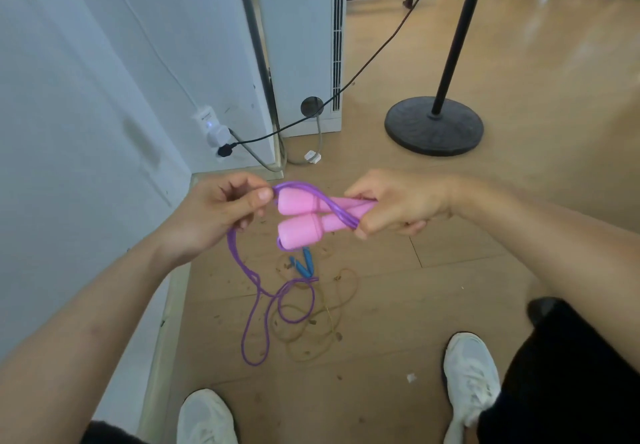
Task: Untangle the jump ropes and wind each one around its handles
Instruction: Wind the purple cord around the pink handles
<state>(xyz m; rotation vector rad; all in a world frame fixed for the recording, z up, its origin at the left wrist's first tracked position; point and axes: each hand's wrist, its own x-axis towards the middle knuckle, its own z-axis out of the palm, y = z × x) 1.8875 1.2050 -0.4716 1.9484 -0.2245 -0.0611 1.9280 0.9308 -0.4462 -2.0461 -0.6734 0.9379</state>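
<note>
While the right hand [398, 204] is gripping the thin ends of the two pink handles [311, 215], held side by side w/ fat ends pointing at the left hand [221, 211], that left hand is pinching the purple rope [256, 305] btwn thumb & forefinger, just beside those fat ends. Rope's arching over the upper handle, crossing diagonally down over both & disappearing under the right hand's fingers. From the pinch it's dropping past the left palm and hanging in loose loops w/ a twist partway down; the low end is reaching toward the floor [398, 305], can't tell if it's touching. Both hands are working in mid-air above the pile. Down on the floor, right under the pink pair, blue handles [304, 265] are lying in a V, w/ a thin tan rope [329, 322] sprawling in rings around & below them; the purple loops are overlapping it in view. Bits of debris are dotting the boards. White shoes [471, 374] are standing at the bottom, one each side. Back right, a black stand base [434, 126] is sitting on the floor; back left, a wall socket [211, 128] w/ plugs, a black cable [346, 85] running off it.
</note>
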